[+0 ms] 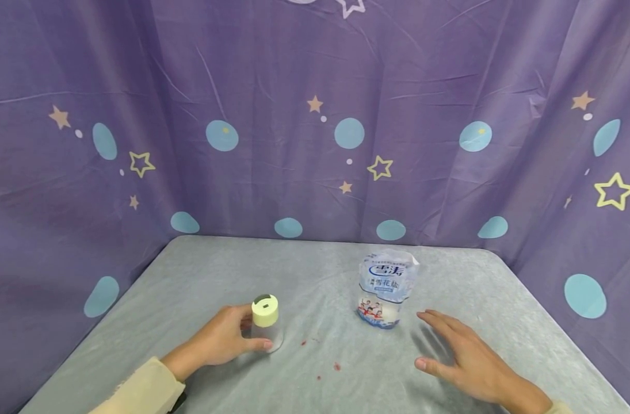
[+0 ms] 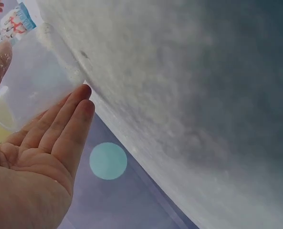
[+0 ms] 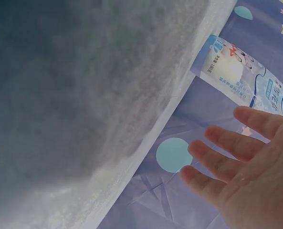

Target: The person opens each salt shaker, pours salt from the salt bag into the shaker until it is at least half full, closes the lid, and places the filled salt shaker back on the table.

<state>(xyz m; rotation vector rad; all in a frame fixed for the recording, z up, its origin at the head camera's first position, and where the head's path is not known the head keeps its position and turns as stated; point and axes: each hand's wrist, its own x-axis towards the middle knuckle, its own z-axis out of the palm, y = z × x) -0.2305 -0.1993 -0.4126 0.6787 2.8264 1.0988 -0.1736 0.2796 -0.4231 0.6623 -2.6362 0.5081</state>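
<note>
A clear shaker jar (image 1: 266, 333) with a pale yellow-green lid stands upright on the left half of the table. My left hand (image 1: 222, 340) reaches around it, thumb at the front and fingers behind. In the left wrist view the fingers (image 2: 67, 129) lie straight along the transparent jar (image 2: 36, 71); whether they press on it I cannot tell. A blue and white salt packet (image 1: 384, 287) with Chinese print stands right of centre. My right hand (image 1: 465, 356) hovers just right of the packet, apart from it, fingers extended and holding nothing. The right wrist view also shows the packet (image 3: 246, 71) beyond the fingertips.
A pale grey cloth covers the table (image 1: 232, 264). A few small red marks (image 1: 337, 366) lie on it between the hands. Purple curtains (image 1: 294, 75) with stars and blue dots rise behind the table and on both sides.
</note>
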